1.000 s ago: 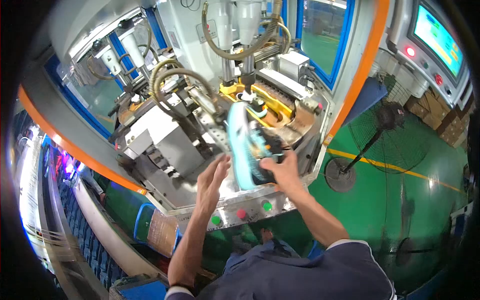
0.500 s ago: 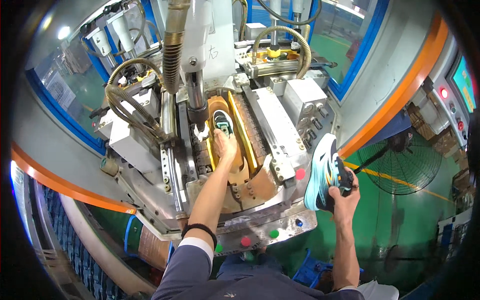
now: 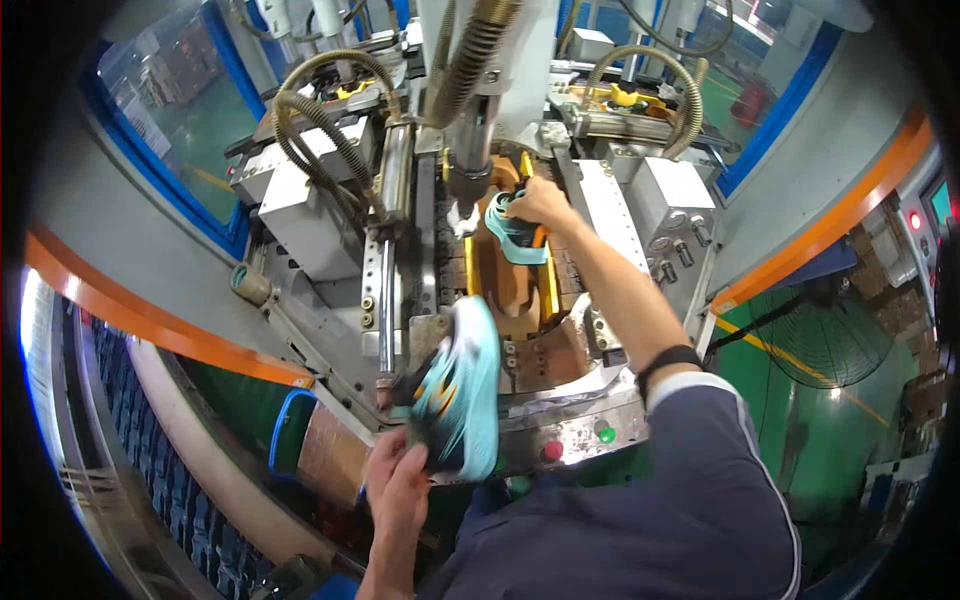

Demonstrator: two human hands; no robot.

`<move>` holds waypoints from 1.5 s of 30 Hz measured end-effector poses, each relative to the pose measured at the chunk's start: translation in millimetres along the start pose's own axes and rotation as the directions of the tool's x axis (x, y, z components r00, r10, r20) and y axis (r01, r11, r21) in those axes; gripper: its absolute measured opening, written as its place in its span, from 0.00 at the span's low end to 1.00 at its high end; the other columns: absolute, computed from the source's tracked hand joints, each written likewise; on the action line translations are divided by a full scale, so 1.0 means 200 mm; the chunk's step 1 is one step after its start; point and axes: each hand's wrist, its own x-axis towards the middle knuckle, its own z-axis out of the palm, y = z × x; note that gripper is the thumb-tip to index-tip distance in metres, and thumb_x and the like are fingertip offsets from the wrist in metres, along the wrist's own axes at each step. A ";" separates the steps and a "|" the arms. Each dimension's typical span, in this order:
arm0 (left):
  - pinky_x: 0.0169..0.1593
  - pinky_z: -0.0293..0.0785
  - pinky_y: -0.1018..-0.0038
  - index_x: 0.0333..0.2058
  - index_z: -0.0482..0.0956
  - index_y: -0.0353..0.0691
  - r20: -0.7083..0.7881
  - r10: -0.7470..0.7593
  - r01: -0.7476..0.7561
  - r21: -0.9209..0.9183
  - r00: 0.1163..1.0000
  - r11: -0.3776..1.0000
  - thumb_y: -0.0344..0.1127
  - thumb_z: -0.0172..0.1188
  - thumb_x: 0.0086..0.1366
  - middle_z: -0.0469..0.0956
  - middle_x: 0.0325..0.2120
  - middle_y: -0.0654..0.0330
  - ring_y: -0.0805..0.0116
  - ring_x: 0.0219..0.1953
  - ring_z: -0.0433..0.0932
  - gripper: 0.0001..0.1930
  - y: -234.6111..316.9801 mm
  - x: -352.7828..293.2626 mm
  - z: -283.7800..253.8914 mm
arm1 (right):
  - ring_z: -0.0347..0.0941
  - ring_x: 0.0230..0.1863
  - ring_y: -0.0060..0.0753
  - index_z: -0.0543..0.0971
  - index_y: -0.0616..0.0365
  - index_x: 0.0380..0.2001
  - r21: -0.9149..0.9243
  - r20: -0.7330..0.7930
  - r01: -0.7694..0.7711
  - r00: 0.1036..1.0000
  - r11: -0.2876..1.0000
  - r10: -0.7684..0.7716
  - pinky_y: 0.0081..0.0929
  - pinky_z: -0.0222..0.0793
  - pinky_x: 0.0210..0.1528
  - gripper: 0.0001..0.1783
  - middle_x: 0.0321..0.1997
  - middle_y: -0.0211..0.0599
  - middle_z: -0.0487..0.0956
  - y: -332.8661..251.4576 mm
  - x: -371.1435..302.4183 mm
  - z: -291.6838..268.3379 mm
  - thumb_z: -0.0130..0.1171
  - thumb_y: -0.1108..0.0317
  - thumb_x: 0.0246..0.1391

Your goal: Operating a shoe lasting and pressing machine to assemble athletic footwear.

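Note:
A running shoe (image 3: 468, 390) with a light blue, white and black upper is in my left hand (image 3: 397, 480). That hand closes on its black heel end, and the white toe points away from me. Motion blurs this shoe slightly. My right hand (image 3: 545, 205) reaches into the machine with its fingers closed at the collar of a second shoe (image 3: 520, 245), black and teal with an orange patch. This shoe lies tilted over the brown shoe-shaped trough (image 3: 510, 290); my hand hides part of it. A metal press ram (image 3: 470, 165) stands just left of it.
Yellow-edged side plates (image 3: 549, 290) flank the trough. White machine blocks (image 3: 310, 220) and ribbed hoses (image 3: 335, 130) stand on both sides. Red (image 3: 552, 450) and green (image 3: 606, 435) buttons line the front edge. A caged fan (image 3: 825, 335) is at the right.
The light blue shoe has gone from my right hand to my left. My right hand now grips the shoe in the machine, where my left was; that shoe has turned and tilted.

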 end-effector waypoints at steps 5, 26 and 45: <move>0.46 0.77 0.69 0.49 0.70 0.26 -0.342 0.275 -0.243 0.133 0.899 0.961 0.29 0.57 0.60 0.78 0.41 0.52 0.64 0.42 0.79 0.19 0.00 -0.44 -0.26 | 0.78 0.43 0.55 0.59 0.71 0.57 -0.045 -0.320 -0.022 0.947 0.999 0.007 0.41 0.75 0.47 0.37 0.46 0.59 0.77 0.05 0.13 0.54 0.59 0.63 0.47; 0.35 0.79 0.73 0.46 0.75 0.24 -0.939 -0.068 -0.365 -0.197 0.338 0.910 0.28 0.64 0.59 0.79 0.34 0.53 0.66 0.32 0.80 0.18 -0.99 -1.55 -0.38 | 0.70 0.46 0.56 0.74 0.58 0.44 0.217 0.161 0.910 0.324 0.354 -0.932 0.44 0.69 0.46 0.18 0.44 0.49 0.72 0.39 -1.43 1.54 0.54 0.76 0.47; 0.20 0.66 0.74 0.18 0.75 0.36 -0.707 -0.337 -0.660 0.242 -0.622 0.711 0.30 0.63 0.51 0.70 0.15 0.66 0.73 0.18 0.70 0.08 -1.68 -3.45 -1.86 | 0.74 0.52 0.49 0.76 0.61 0.47 0.190 -0.421 0.274 -0.845 -0.943 -0.330 0.37 0.69 0.53 0.24 0.50 0.45 0.77 -2.33 -4.46 0.91 0.63 0.80 0.41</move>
